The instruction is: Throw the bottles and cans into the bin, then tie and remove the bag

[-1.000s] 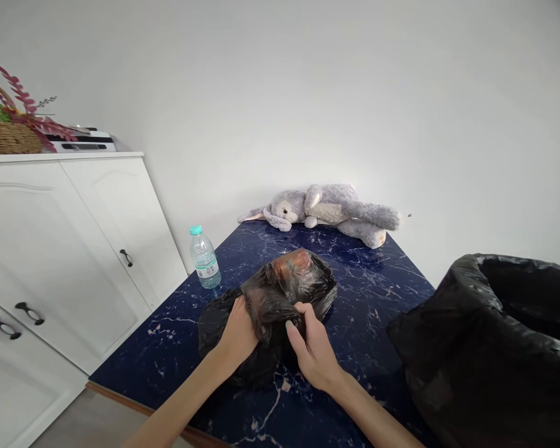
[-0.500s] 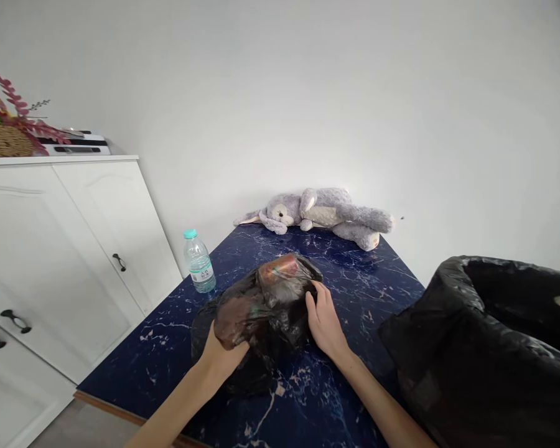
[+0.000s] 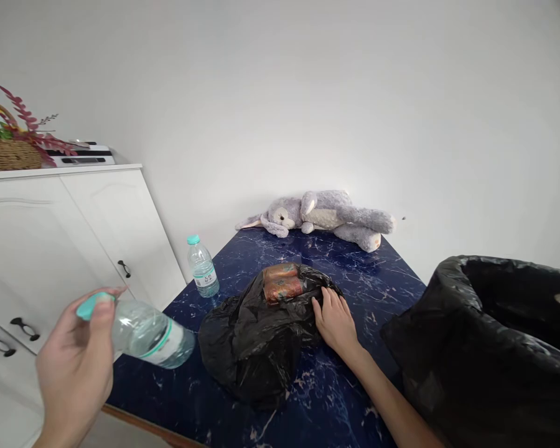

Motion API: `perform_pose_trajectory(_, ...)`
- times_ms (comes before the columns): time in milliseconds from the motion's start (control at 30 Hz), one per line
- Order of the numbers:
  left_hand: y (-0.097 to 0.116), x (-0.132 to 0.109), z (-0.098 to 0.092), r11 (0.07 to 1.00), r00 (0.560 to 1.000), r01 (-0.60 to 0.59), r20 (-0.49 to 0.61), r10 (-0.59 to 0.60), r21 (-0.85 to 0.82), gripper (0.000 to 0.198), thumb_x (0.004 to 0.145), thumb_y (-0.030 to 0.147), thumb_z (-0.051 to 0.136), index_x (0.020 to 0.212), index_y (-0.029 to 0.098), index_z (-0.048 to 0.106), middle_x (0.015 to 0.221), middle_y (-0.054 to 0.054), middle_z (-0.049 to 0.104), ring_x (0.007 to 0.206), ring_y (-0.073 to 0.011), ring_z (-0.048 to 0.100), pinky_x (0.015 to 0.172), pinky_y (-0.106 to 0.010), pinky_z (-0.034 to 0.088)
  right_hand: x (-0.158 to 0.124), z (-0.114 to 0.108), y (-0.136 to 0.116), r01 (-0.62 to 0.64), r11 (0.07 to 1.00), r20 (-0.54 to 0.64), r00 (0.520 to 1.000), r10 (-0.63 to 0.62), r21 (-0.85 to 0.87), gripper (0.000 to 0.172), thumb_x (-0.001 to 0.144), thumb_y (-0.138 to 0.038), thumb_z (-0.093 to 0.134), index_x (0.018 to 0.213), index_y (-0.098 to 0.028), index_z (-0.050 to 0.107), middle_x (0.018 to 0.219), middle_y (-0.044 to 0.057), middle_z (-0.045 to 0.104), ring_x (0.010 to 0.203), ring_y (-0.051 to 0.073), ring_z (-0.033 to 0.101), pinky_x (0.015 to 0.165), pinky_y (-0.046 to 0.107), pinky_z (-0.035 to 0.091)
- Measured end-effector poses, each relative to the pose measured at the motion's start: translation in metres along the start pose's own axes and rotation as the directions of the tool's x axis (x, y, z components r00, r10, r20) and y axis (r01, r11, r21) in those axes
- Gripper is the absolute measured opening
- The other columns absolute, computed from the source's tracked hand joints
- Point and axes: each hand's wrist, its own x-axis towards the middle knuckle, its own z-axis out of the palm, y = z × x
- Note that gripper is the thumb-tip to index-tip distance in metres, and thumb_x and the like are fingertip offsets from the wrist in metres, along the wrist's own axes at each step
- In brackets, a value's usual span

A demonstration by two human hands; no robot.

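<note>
Water bottle in the left hand, black plastic bag under the right hand

The bottle hangs tilted at the left side of the worktop, its base pointing right and down towards the near side of the bag. The left hand is closed around its turquoise cap and neck, thumb on top. The right hand lies open, fingers slightly apart and bent, on the right flank of the crumpled bag; whether the fingertips pinch any film cannot be told. Orange-brown cylinders show at the top of the bag.

A second, similar bottle stands upright behind the bag, just beside the worktop's left edge. The wood-trimmed front edge runs below the held bottle. To the right, a strip of blue marbled surface separates the bag from a large container lined in black plastic, its mouth open; the right forearm crosses this strip.

Farther back, a grey plush rabbit lies along the far edge, against the wall. White cabinets flank the left side, a wicker basket on top.
</note>
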Motion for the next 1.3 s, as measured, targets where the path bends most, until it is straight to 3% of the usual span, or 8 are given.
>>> perform_pose_trajectory(133, -0.021, 0.031, 0.037, 0.959, 0.997, 0.080, -0.002, -0.083, -0.274, 0.036, 0.097, 0.060, 0.063, 0.103, 0.025, 0.066, 0.100, -0.006, 0.077, 0.109, -0.0301, 0.073, 0.110, -0.054, 0.054, -0.001, 0.002, 0.002, 0.017, 0.999, -0.006, 1.000, -0.017, -0.044, 0.063, 0.106, -0.047, 0.034, 0.146, -0.004, 0.057, 0.151, 0.025, 0.058, 0.147, 0.037, 0.047, 0.125, 0.054, 0.029)
perform_pose_trajectory(333, -0.067, 0.067, 0.096, 0.977, 1.000, 0.018, 0.013, -0.016, -0.215, 0.039, 0.100, 0.058, 0.058, 0.105, 0.019, 0.061, 0.094, -0.006, 0.073, 0.097, -0.0239, 0.073, 0.103, -0.046, 0.057, 0.000, 0.004, 0.005, 0.032, 0.995, -0.004, 0.999, -0.033, -0.090, 0.061, 0.106, -0.048, 0.034, 0.145, -0.007, 0.058, 0.150, 0.023, 0.060, 0.145, 0.036, 0.050, 0.123, 0.053, 0.031)
perform_pose_trajectory(500, -0.088, 0.067, 0.121, 0.983, 0.998, -0.012, 0.056, 0.023, -0.183, 0.042, 0.096, 0.058, 0.062, 0.115, 0.022, 0.056, 0.108, -0.009, 0.074, 0.108, -0.0269, 0.072, 0.107, -0.046, 0.054, -0.001, 0.004, 0.006, 0.034, 0.994, 0.006, 0.999, -0.034, -0.108, 0.062, 0.107, -0.048, 0.034, 0.145, -0.005, 0.057, 0.152, 0.024, 0.058, 0.146, 0.036, 0.049, 0.124, 0.052, 0.029)
perform_pose_trajectory(767, -0.101, 0.038, 0.118, 0.999, 0.984, -0.019, 0.176, 0.024, -0.031, 0.069, 0.089, 0.059, 0.073, 0.141, 0.024, 0.045, 0.127, -0.013, 0.070, 0.117, -0.0323, 0.070, 0.104, -0.049, 0.055, 0.000, 0.001, 0.003, 0.033, 0.992, 0.027, 0.999, -0.030, -0.121, 0.061, 0.107, -0.047, 0.037, 0.146, -0.003, 0.057, 0.153, 0.025, 0.057, 0.148, 0.036, 0.047, 0.125, 0.052, 0.030)
perform_pose_trajectory(1067, -0.112, 0.036, 0.113, 0.998, 0.967, 0.028, 0.253, -0.042, 0.057, 0.105, 0.079, 0.064, 0.080, 0.158, 0.019, 0.026, 0.136, -0.021, 0.061, 0.125, -0.0409, 0.064, 0.102, -0.059, 0.055, 0.002, -0.006, -0.003, 0.017, 0.988, 0.069, 0.998, -0.006, -0.151, 0.062, 0.109, -0.045, 0.037, 0.148, 0.000, 0.056, 0.156, 0.025, 0.054, 0.149, 0.036, 0.046, 0.126, 0.051, 0.029)
perform_pose_trajectory(1133, -0.108, 0.026, 0.107, 0.995, 0.984, -0.008, 0.178, -0.010, 0.097, 0.108, 0.076, 0.064, 0.081, 0.156, 0.015, 0.028, 0.144, -0.024, 0.052, 0.131, -0.0410, 0.058, 0.108, -0.059, 0.050, 0.002, -0.007, -0.005, 0.012, 0.987, 0.078, 0.997, 0.000, -0.159, 0.061, 0.109, -0.044, 0.037, 0.149, -0.001, 0.055, 0.157, 0.024, 0.053, 0.150, 0.035, 0.045, 0.126, 0.050, 0.028)
perform_pose_trajectory(1233, -0.092, -0.002, 0.089, 0.983, 0.990, -0.128, -0.048, 0.136, 0.132, 0.088, 0.078, 0.059, 0.079, 0.142, 0.014, 0.040, 0.143, -0.023, 0.046, 0.126, -0.0368, 0.057, 0.108, -0.054, 0.048, 0.002, -0.009, -0.006, 0.010, 0.985, 0.091, 0.996, 0.005, -0.172, 0.061, 0.110, -0.044, 0.037, 0.149, -0.002, 0.055, 0.159, 0.023, 0.052, 0.151, 0.034, 0.043, 0.127, 0.048, 0.026)
perform_pose_trajectory(1300, -0.072, -0.025, 0.071, 0.976, 0.979, -0.204, 0.046, 0.201, 0.073, 0.049, 0.086, 0.052, 0.072, 0.118, 0.020, 0.053, 0.121, -0.013, 0.058, 0.098, -0.0274, 0.063, 0.091, -0.045, 0.055, 0.003, -0.010, -0.007, 0.008, 0.984, 0.096, 0.995, 0.009, -0.181, 0.060, 0.110, -0.044, 0.037, 0.150, -0.002, 0.054, 0.159, 0.023, 0.052, 0.152, 0.034, 0.042, 0.127, 0.047, 0.026)
